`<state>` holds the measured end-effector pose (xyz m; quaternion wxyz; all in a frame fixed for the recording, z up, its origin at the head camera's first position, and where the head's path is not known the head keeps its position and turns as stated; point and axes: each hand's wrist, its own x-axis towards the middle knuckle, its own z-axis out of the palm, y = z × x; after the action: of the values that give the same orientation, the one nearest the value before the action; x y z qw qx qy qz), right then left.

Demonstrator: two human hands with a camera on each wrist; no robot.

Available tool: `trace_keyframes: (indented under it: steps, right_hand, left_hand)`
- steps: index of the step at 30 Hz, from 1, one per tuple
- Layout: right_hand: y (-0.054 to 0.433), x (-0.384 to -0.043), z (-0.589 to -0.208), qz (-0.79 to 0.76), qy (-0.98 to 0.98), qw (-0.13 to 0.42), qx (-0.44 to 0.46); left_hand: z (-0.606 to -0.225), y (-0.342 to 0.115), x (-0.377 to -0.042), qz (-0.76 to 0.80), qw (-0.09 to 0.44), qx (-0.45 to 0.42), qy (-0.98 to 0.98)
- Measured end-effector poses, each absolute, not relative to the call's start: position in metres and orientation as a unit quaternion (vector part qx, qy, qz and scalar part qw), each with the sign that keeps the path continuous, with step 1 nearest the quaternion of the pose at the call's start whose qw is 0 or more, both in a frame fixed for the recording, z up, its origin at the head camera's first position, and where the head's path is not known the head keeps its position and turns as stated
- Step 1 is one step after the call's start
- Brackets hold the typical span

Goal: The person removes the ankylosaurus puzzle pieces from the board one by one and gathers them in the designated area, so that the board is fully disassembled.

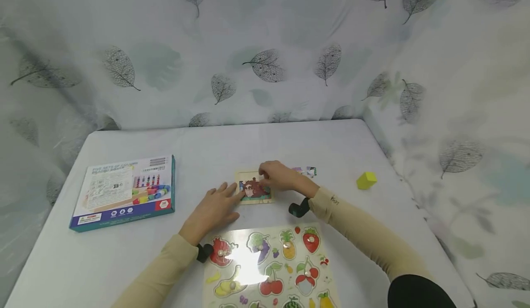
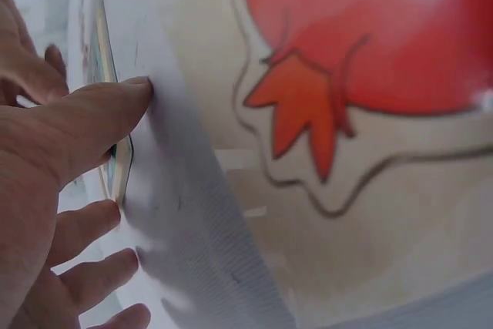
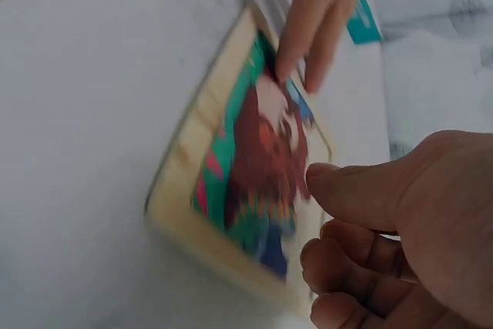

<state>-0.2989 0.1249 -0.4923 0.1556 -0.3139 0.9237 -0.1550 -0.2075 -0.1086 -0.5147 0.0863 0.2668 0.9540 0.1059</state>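
Pale cloth (image 1: 290, 27) printed with dark leaves hangs behind and beside the white table (image 1: 327, 147). Near its middle lies a puzzle (image 1: 253, 188), a coloured picture in a wooden frame, between the two hands. Left hand (image 1: 216, 206) reaches to its left side, fingers apart and fairly straight, a fingertip on the edge. Right hand (image 1: 281, 176) is at the right side, fingers curled, thumb at the picture's edge; whether they clamp anything I cannot tell. Small printed pieces (image 1: 310, 171) lie just beyond the right wrist. Nearer the person, a fruit board (image 1: 299, 250) catches a bright glare. A box (image 1: 124, 190) lies flat at left; a yellow block (image 1: 366, 180) sits well apart at right.
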Motion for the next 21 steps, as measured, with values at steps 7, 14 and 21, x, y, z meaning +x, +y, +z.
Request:
trace_keyframes:
  steps: [7,14,21]
  right_hand:
    - [0.093,-0.304,-0.498,-0.120,0.915,0.198,-0.330]
    - [0.085,-0.306,-0.499,-0.084,0.921,0.208,-0.319]
    - [0.070,-0.304,-0.500,-0.079,0.921,0.232,-0.302]
  left_hand:
    - [-0.516,-0.106,-0.200,0.111,0.067,0.282,0.951]
    - [-0.516,-0.103,-0.197,0.101,0.062,0.273,0.955]
    - [-0.513,-0.110,-0.192,0.101,0.079,0.263,0.956]
